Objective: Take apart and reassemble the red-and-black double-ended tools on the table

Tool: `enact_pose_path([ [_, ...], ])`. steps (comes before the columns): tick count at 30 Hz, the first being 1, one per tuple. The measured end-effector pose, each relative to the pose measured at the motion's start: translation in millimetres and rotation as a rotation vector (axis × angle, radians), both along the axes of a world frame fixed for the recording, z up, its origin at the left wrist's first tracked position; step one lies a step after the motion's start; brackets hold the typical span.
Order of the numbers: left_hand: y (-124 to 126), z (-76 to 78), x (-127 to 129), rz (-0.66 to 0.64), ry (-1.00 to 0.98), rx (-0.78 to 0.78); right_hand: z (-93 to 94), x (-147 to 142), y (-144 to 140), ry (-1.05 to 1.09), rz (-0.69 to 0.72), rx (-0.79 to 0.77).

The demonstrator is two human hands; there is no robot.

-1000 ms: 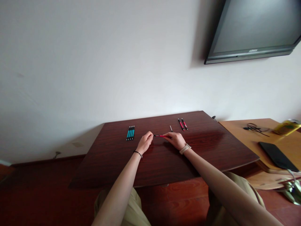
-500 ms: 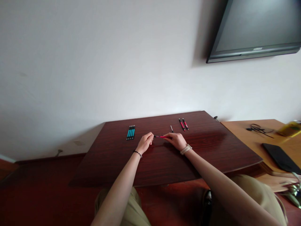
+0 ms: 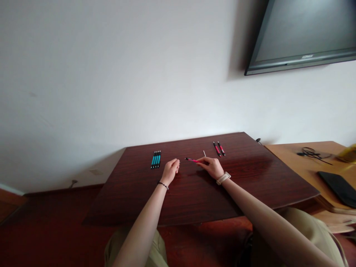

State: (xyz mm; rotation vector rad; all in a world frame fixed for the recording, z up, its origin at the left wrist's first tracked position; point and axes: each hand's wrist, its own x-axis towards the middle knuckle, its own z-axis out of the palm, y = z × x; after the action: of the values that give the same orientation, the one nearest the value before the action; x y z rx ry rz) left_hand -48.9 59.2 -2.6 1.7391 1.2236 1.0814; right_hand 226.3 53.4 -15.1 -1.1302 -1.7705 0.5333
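Observation:
My right hand [image 3: 213,167] pinches the right end of a red pen [image 3: 191,160] and holds it just above the dark wooden table [image 3: 250,185]. My left hand [image 3: 171,170] rests on the table a short gap left of the pen's tip. Its fingers are pinched on a tiny piece too small to identify. Several blue pens [image 3: 156,158] lie side by side to the left of that hand. Two red pens [image 3: 219,148] lie at the far right of the table, with a thin white refill [image 3: 204,153] lying beside them.
A lighter wooden table [image 3: 300,163] adjoins on the right, carrying a black phone [image 3: 338,184], a dark cable [image 3: 313,152] and a blurred yellow object [image 3: 350,152]. A dark TV [image 3: 306,33] hangs on the white wall. My knees show under the table's near edge.
Both hands held the red pen at its two ends. Now they have drawn apart: the right hand keeps the pen, and the left hand has come off its tip.

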Motion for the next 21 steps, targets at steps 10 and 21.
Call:
enact_pose_path([
  [10, 11, -16.8, -11, 0.264, 0.122, 0.128, -6.6, -1, 9, 0.133, -0.008, -0.102],
  [21, 2, -10.7, -8, 0.365, 0.313, 0.241, -6.8, 0, 7, 0.208, -0.017, -0.147],
])
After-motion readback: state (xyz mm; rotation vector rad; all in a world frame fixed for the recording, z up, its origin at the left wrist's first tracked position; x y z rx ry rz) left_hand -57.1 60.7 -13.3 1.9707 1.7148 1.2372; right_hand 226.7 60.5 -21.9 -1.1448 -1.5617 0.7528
